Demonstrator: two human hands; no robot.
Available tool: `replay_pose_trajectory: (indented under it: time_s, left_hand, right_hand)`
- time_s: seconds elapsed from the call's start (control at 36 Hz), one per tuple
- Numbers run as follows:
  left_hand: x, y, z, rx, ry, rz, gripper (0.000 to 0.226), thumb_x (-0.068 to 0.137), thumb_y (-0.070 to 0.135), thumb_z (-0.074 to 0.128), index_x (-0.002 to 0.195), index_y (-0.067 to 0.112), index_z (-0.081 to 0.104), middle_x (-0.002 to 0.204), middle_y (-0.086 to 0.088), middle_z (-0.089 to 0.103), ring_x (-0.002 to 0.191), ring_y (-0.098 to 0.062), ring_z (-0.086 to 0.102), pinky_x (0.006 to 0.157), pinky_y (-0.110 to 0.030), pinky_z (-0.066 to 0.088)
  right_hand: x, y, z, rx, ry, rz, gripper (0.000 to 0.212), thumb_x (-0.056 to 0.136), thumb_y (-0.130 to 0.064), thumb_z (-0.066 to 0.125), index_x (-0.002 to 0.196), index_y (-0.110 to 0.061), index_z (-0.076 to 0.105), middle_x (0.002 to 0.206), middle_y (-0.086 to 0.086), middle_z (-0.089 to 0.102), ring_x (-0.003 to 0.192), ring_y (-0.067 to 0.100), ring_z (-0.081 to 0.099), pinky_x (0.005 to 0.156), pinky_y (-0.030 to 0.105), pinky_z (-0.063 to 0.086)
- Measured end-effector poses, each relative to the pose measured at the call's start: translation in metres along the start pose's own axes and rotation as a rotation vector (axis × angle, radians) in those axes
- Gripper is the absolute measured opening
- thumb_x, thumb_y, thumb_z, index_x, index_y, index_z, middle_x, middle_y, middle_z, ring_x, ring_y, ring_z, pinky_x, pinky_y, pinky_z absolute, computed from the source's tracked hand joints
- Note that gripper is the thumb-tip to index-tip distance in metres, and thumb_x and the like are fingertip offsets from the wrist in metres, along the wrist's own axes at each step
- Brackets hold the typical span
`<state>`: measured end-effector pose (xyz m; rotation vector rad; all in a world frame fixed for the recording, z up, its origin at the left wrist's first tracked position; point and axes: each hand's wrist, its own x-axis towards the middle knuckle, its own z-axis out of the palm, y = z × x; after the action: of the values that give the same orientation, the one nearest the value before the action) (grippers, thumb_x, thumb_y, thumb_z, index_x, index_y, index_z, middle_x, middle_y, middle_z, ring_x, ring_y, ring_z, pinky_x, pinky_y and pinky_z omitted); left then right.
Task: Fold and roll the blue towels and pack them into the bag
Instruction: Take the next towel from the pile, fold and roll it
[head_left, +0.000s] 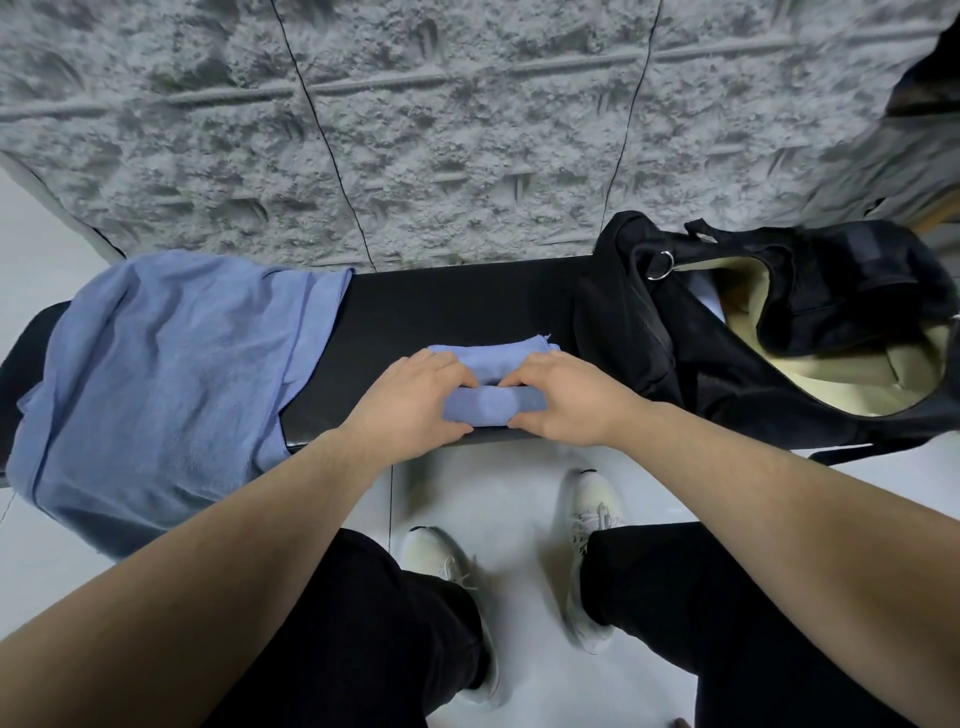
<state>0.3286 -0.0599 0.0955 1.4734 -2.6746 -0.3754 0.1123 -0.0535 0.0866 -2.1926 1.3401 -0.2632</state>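
A small blue towel lies on the black bench, partly rolled, with its flat tail stretching away from me. My left hand grips the roll's left end and my right hand grips its right end, thumbs under the near side. A larger blue towel lies spread and rumpled over the bench's left end, hanging over the front edge. The black bag stands open on the bench at the right, showing a pale yellow lining and a sliver of pale blue inside.
A grey textured wall panel rises right behind the bench. Below the bench is a glossy white floor with my white shoes and black trousers. A dark object sits at the upper right corner.
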Motion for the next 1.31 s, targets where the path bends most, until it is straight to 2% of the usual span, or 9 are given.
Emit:
replay_pose_trajectory:
  time_s: [0.11,0.25,0.42,0.56,0.75,0.86,0.97,1.06,1.31]
  left_hand:
    - [-0.001,0.003,-0.004,0.042,-0.047,0.019,0.014,0.082,0.036,0.056,0.080,0.028,0.067,0.069,0.007,0.056,0.071,-0.018,0.048,0.061,-0.031,0.039]
    - [-0.003,-0.004,0.006,-0.102,-0.141,-0.023,0.023,0.082,0.042,0.049,0.094,0.035,0.066,0.084,0.015,0.054,0.086,-0.015,0.050,0.084,-0.039,0.047]
    - [0.001,-0.001,0.006,-0.146,-0.190,-0.108,0.041,0.093,0.033,0.054,0.134,0.035,0.054,0.111,0.008,0.050,0.099,-0.014,0.037,0.100,-0.035,0.036]
    - [0.005,0.001,0.005,-0.135,-0.210,-0.164,0.031,0.094,0.031,0.049,0.123,0.028,0.058,0.113,0.006,0.048,0.106,-0.018,0.041,0.097,-0.035,0.032]
    - [0.005,-0.002,0.009,-0.121,-0.168,-0.159,0.034,0.094,0.033,0.049,0.127,0.025,0.054,0.109,0.009,0.044,0.099,-0.011,0.033,0.090,-0.028,0.020]
    - [-0.001,-0.006,0.012,-0.128,-0.073,-0.072,0.046,0.087,0.043,0.054,0.131,0.033,0.047,0.112,0.016,0.039,0.097,-0.005,0.032,0.089,-0.027,0.019]
    - [-0.006,-0.010,0.011,-0.118,0.028,0.054,0.066,0.073,0.050,0.069,0.133,0.037,0.045,0.119,0.013,0.039,0.102,-0.006,0.037,0.093,-0.026,0.019]
    - [-0.004,-0.010,0.012,-0.023,0.028,0.112,0.072,0.071,0.044,0.078,0.134,0.036,0.046,0.119,0.011,0.040,0.102,-0.009,0.037,0.091,-0.024,0.017]
    - [0.004,-0.001,0.009,0.025,0.001,0.077,0.039,0.083,0.034,0.065,0.122,0.038,0.060,0.093,0.013,0.049,0.080,-0.014,0.046,0.072,-0.029,0.031]
  right_hand:
    - [-0.003,0.001,-0.002,0.016,-0.058,0.076,0.030,0.086,-0.035,0.068,0.114,-0.026,0.069,0.108,-0.010,0.065,0.103,0.010,0.055,0.091,0.030,0.044]
    - [-0.004,0.002,-0.002,0.048,-0.127,0.111,0.029,0.087,-0.037,0.064,0.115,-0.028,0.068,0.101,-0.008,0.065,0.096,0.013,0.056,0.084,0.034,0.049]
    - [-0.004,0.006,0.002,-0.074,-0.092,0.083,0.043,0.092,-0.045,0.057,0.133,-0.034,0.055,0.125,-0.010,0.054,0.117,0.016,0.041,0.103,0.035,0.035]
    - [-0.007,0.007,-0.003,-0.096,0.045,-0.040,0.053,0.083,-0.044,0.067,0.133,-0.036,0.052,0.119,-0.013,0.052,0.105,0.012,0.042,0.096,0.035,0.037]
    - [-0.001,0.007,0.003,-0.150,0.025,-0.072,0.047,0.081,-0.032,0.074,0.124,-0.031,0.056,0.116,-0.011,0.054,0.101,0.014,0.041,0.093,0.035,0.039]
    - [-0.001,0.007,0.002,-0.059,0.051,-0.052,0.042,0.082,-0.024,0.074,0.122,-0.027,0.062,0.106,-0.010,0.058,0.092,0.012,0.039,0.081,0.021,0.031]
    - [0.000,0.006,0.000,-0.022,0.054,0.029,0.041,0.084,-0.025,0.071,0.124,-0.028,0.062,0.113,-0.006,0.065,0.103,0.017,0.051,0.089,0.017,0.033]
    - [0.000,0.006,-0.002,0.005,0.018,0.076,0.041,0.085,-0.031,0.070,0.124,-0.031,0.060,0.116,-0.006,0.063,0.110,0.017,0.052,0.096,0.028,0.039]
    - [-0.002,0.009,-0.007,0.236,-0.068,0.199,0.036,0.079,-0.036,0.078,0.111,-0.036,0.063,0.106,-0.013,0.063,0.100,0.008,0.058,0.093,0.032,0.048]
